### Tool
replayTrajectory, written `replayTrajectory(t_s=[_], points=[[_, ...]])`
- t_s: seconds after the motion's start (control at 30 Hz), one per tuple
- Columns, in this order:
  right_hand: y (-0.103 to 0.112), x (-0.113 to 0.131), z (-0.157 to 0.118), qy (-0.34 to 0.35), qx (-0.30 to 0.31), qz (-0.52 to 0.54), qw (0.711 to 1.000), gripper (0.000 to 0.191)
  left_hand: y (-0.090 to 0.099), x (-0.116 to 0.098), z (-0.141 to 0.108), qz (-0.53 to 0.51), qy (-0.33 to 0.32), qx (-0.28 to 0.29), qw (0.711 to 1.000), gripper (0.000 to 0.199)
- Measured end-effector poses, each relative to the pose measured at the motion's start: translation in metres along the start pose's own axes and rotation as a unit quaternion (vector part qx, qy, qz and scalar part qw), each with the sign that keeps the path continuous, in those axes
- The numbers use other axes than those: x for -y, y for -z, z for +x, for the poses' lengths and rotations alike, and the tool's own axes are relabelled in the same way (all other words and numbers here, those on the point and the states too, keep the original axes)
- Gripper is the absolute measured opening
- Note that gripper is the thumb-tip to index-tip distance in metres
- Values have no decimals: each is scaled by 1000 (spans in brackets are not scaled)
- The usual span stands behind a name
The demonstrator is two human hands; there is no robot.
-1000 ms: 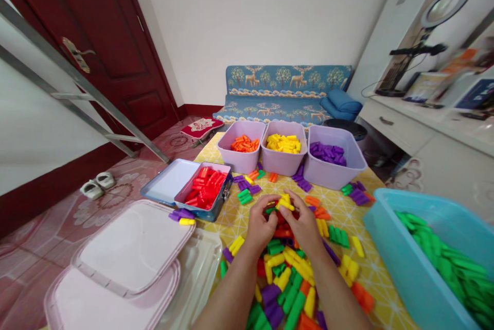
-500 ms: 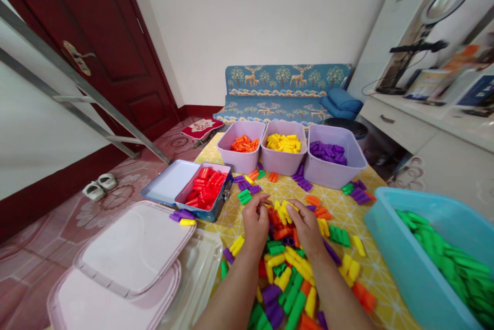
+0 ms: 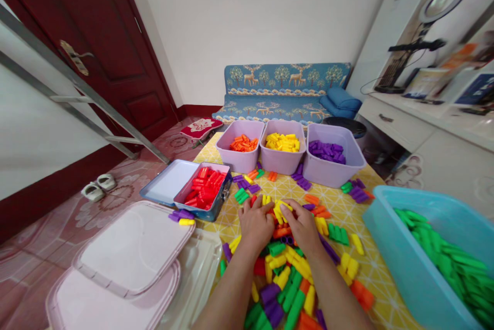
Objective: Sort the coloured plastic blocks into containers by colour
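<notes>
Small plastic tubes in several colours lie in a loose pile (image 3: 293, 278) under and between my forearms. My right hand (image 3: 304, 227) is closed on a cluster of yellow tubes (image 3: 281, 211), thumb and fingers at its near right side. My left hand (image 3: 257, 227) reaches flat over the left of the pile, palm down with its fingers apart. By its fingertips are a red tube (image 3: 253, 201) and a yellow tube (image 3: 266, 200); whether the fingers touch them I cannot tell. The palm hides what lies beneath.
Lilac bins hold orange (image 3: 238, 160), yellow (image 3: 283, 163) and purple tubes (image 3: 332, 173) at the back. Red tubes fill a hinged tin (image 3: 200, 210) on the left, beside stacked lids (image 3: 127, 247). A turquoise tub (image 3: 401, 253) of green tubes stands right.
My left hand has come down and slightly left, its curled fingers now spread over the pile. A red tube shows beyond them. My right hand keeps the yellow tubes, barely shifted.
</notes>
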State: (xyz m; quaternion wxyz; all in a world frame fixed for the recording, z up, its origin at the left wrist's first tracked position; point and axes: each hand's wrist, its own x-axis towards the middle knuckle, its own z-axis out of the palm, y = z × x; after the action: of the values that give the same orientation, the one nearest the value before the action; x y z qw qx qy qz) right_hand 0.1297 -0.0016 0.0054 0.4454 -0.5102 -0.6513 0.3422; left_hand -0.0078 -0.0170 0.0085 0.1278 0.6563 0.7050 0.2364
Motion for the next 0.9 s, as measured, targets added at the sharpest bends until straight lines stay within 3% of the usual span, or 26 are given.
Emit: replayTrajectory(t_s=[0.23,0.5,0.73,0.9], points=[[0,-1,0,7,-1,5,1000,34,-3,3,2,-24,10,-10,1000,44],[-1,-1,0,-1,-3,8,1000,34,-7,6,5,-79,5,-68,995,23],[-1,-3,-1,-18,-39,63,997,35,-8,5,6,-180,-55,-180,966,20],[1,0,-2,-19,-91,113,989,33,-3,0,2,-207,-97,-190,955,12]])
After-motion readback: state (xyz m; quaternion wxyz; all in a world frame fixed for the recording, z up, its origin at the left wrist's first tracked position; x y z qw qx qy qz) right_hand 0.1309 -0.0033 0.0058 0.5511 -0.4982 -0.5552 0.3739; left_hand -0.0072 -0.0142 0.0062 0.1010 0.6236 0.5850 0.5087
